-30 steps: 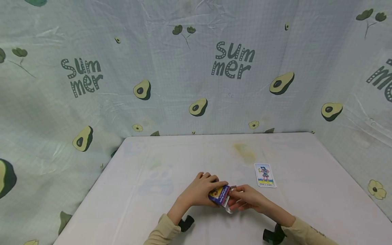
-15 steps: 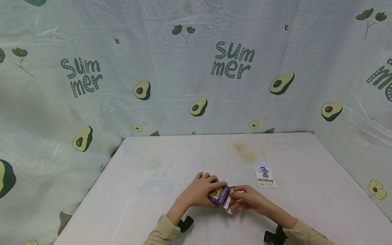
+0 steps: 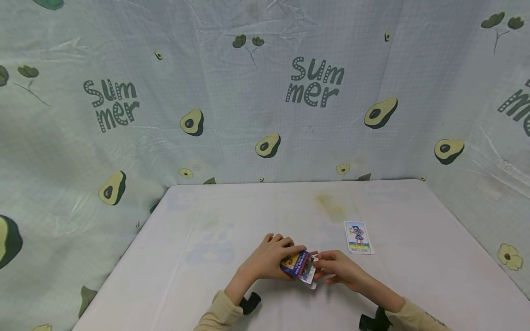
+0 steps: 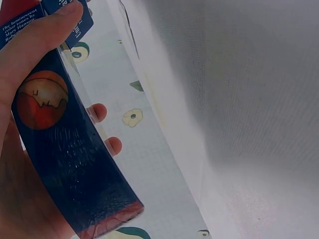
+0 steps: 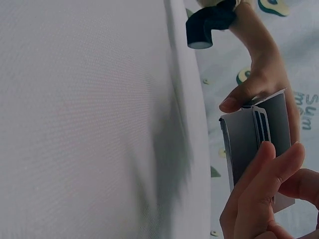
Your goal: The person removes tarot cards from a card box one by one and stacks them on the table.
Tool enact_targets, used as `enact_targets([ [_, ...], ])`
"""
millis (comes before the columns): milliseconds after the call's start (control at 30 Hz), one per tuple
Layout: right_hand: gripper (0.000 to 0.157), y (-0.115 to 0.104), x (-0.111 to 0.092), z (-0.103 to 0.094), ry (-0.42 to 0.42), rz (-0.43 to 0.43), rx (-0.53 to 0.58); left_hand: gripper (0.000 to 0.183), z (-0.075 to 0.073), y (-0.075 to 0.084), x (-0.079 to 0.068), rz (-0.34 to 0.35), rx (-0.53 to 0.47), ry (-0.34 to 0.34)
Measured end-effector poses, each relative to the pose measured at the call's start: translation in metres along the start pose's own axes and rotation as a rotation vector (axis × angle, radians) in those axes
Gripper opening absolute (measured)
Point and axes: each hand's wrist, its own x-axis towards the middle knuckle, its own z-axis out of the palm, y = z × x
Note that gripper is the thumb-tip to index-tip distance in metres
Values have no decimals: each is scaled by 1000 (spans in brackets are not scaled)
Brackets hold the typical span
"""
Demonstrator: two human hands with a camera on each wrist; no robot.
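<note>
A dark blue and yellow card box (image 3: pixel 293 264) is gripped from above by my left hand (image 3: pixel 270 258) over the white table. Several playing-size cards (image 3: pixel 308 271) stick out of its right end. My right hand (image 3: pixel 340 268) pinches at these cards with its fingertips. In the left wrist view the box (image 4: pixel 75 159) shows a face in an orange disc, with the thumb along its top. The right wrist view looks into the box's opening, where card edges (image 5: pixel 261 124) stand inside and the fingers of the right hand (image 5: pixel 264 194) reach to them.
A small stack of picture cards (image 3: pixel 358 237) lies face up to the right of the hands. A white-covered table (image 3: pixel 207 285) spreads around them, with a patterned cloth (image 3: pixel 232 92) hanging behind. Each wrist wears a black camera mount (image 3: pixel 250 303).
The cards have come further out of the box, toward the right. My right hand has shifted slightly right. My left hand and the box have stayed almost in place.
</note>
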Motion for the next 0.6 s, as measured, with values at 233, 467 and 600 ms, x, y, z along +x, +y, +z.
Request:
enact_targets([
  [233,43,-1,-4,-2,-9,-7,3,74,0,0,0,-11,-2,-13],
  [467,45,0,-9,-6,-9,-25,-5,75,0,-1,-1,-12,-7,-17],
  [600,47,1,-12,-8,-4,-36,-12,75,0,-1,-1,-9,1,-8],
])
